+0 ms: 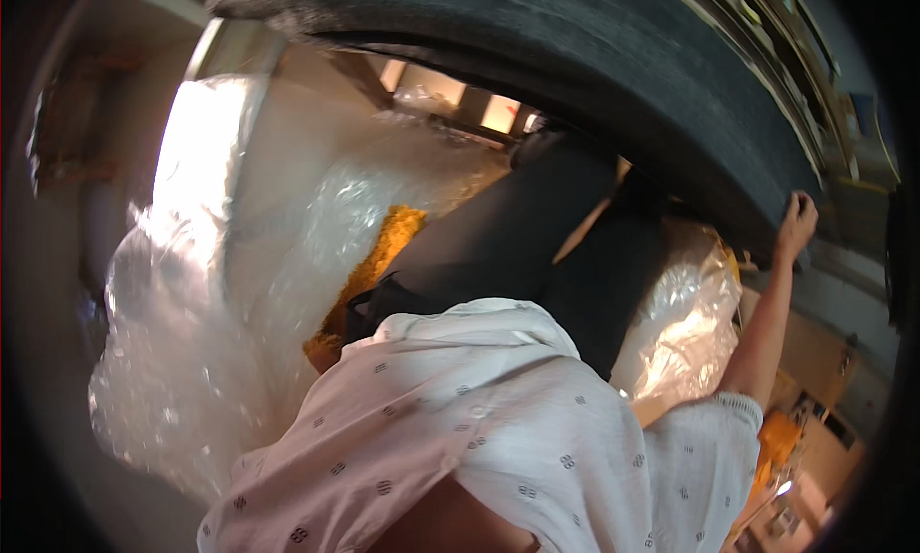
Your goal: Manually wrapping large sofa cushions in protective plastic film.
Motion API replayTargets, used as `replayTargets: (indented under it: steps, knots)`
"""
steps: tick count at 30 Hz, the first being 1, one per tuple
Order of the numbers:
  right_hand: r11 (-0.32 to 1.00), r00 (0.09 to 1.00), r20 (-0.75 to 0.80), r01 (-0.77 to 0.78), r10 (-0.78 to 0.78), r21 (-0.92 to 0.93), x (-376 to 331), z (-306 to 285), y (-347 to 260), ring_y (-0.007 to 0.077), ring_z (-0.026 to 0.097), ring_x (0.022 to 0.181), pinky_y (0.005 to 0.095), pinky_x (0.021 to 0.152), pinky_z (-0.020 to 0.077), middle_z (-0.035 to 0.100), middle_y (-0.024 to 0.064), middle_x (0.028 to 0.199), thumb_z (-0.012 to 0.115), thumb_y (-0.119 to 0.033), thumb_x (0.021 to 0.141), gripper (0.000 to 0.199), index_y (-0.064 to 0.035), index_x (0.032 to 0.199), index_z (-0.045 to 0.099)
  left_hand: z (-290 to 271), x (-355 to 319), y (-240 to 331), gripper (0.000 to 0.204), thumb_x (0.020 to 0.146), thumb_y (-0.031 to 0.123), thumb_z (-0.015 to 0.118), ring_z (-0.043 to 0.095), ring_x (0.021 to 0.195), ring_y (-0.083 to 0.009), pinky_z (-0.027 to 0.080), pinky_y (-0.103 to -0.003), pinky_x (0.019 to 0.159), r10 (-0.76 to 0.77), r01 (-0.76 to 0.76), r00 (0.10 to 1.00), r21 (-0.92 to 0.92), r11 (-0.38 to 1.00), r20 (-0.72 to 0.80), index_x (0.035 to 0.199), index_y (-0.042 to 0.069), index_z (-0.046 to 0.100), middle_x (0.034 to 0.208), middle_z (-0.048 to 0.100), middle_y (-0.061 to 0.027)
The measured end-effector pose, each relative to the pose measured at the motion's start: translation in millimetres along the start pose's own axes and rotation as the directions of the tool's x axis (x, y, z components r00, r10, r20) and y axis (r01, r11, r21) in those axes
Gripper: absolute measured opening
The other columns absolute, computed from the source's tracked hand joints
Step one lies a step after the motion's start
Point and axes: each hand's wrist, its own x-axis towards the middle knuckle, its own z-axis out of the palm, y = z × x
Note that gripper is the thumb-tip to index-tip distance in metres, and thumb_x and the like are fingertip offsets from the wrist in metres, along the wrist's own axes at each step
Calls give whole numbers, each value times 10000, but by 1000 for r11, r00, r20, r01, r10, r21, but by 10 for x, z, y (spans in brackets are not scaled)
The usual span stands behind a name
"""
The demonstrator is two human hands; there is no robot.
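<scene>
My right hand point(796, 223) reaches up at the right and its fingers curl over the edge of a large, thick black slab point(575, 64) that arches across the top of the view. My bare forearm rises to it from a white patterned sleeve point(709, 448). The white patterned shirt point(479, 419) fills the lower middle, with black trousers point(517, 227) running upward beyond its hem. My left hand is not visible.
A bulky bundle in clear shiny plastic wrap point(220, 294) lies at the left, another point(682, 313) at the right beside the trousers. A strip of yellow-orange fuzzy material point(372, 265) shows between wrap and trousers. Orange objects and small clutter point(781, 457) sit lower right.
</scene>
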Motion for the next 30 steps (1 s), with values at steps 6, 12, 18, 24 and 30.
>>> replayTargets:
  steps: [6, 12, 18, 24, 30]
  knots:
    - [999, 999, -28, -23, 24, 26, 1, 118, -279, 298, 579, 896, 383, 798, 446, 629, 126, 888, 614, -264, 828, 201, -79, 898, 650, 7, 116, -56, 490, 904, 399, 433, 552, 1090, -333, 417, -416, 928, 138, -138, 990, 19, 990, -12, 1271, 78, 477, 1164, 581, -199]
    - [987, 987, -12, -162, 162, -2, 44, 353, -166, 325, 547, 976, 423, 853, 431, 590, 97, 1009, 566, -407, 841, 271, -175, 958, 644, -155, 161, -199, 450, 905, 359, 448, 564, 1074, -326, 427, -408, 917, 189, -190, 979, -14, 982, -79, 1245, 71, 505, 1138, 597, -197]
    - [964, 964, -43, -263, 261, -45, -24, 316, -266, 351, 546, 1004, 455, 843, 450, 589, 92, 1050, 548, -448, 825, 289, -206, 944, 651, -630, 373, -182, 411, 905, 320, 462, 576, 1058, -319, 437, -400, 905, 211, -219, 965, -35, 975, -153, 1219, 65, 532, 1111, 613, -194]
    - [959, 957, -94, -280, 275, -47, -86, 86, -495, 328, 526, 955, 426, 824, 430, 559, 137, 1000, 578, -301, 825, 247, -104, 972, 596, -1523, -115, 1223, 297, 888, 186, 495, 666, 824, -245, 502, -341, 765, 334, -422, 825, -104, 901, -455, 1138, 59, 591, 833, 677, -139]
    - [942, 931, -156, -335, 331, 1, -81, -54, -509, 321, 530, 942, 430, 810, 437, 570, 110, 939, 580, -317, 801, 203, -117, 821, 610, -1776, -327, 1896, 263, 907, 165, 494, 668, 823, -229, 506, -339, 748, 448, -533, 769, -70, 843, -456, 1130, 67, 594, 846, 674, -131]
